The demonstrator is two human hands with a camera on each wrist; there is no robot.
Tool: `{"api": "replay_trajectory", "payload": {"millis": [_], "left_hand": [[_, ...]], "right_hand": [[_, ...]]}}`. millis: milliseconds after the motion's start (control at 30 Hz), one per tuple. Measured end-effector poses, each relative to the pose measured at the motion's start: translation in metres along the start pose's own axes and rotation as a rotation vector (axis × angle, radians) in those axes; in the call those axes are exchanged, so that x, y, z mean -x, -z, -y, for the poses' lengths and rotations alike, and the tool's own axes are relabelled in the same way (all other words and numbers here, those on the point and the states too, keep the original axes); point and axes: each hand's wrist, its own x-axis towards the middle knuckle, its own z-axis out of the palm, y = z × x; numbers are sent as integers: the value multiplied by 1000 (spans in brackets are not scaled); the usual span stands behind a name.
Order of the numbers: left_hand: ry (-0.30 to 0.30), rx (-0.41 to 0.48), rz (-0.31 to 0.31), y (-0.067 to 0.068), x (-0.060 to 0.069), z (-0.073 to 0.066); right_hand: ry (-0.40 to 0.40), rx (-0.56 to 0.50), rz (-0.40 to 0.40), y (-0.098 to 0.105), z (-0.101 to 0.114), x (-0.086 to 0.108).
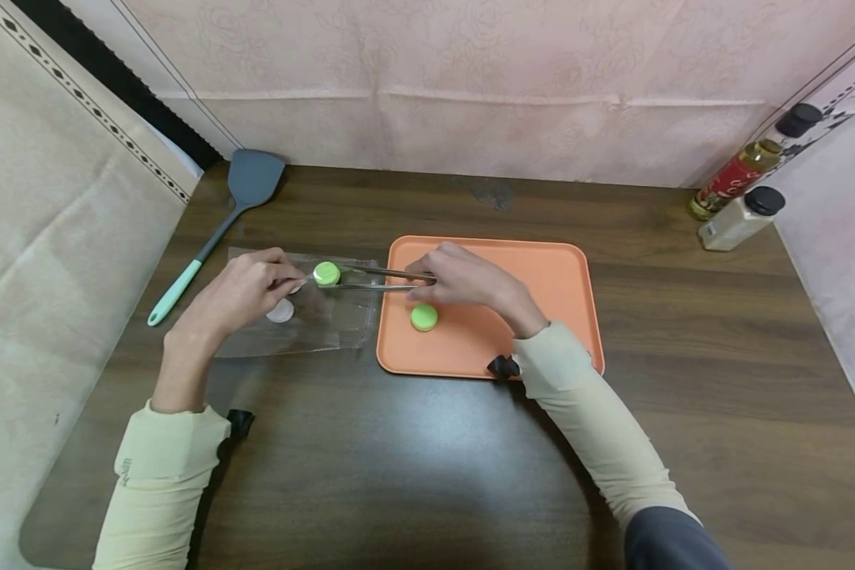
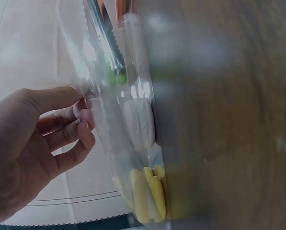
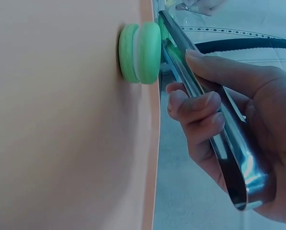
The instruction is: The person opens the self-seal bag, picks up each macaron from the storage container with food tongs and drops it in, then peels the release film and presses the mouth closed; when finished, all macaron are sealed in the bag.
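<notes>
The grip of the right hand, above the left part of the tray, is clamped on a pair of long silver metal tongs, thumb on one arm and fingers curled round the other. The tongs reach out past the tray's left edge, and between their tips sits a round, light-green macaron, just left of the tray. Further left of the tray, the grip of the left hand is together, thumb and fingers pinching the edge of a clear, crinkled plastic bag. The bag lies beside the tray's left edge; through its film show a white round macaron and some yellow pieces, both left of the tray. The orange rectangular plastic tray carries a second light-green macaron with a pale filling on its left part. Well left of the tray lies a spatula with a grey-blue head and mint handle. Right of the tray and beyond it stand a clear bottle with a red label and black cap and a whitish jar with a black lid. A brown wood-grain surface extends around the tray; a pale patterned cloth hangs behind it.
</notes>
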Motion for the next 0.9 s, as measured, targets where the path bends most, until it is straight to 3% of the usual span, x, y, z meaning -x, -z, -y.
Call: {"api": "replay_trajectory", "payload": {"millis": [633, 900], "left_hand": [[13, -24, 16, 0, -1, -1], [4, -28, 5, -2, -1, 0]], "right_hand": [[-77, 4, 44, -6, 5, -10], [-34, 1, 39, 3, 2, 11]]}}
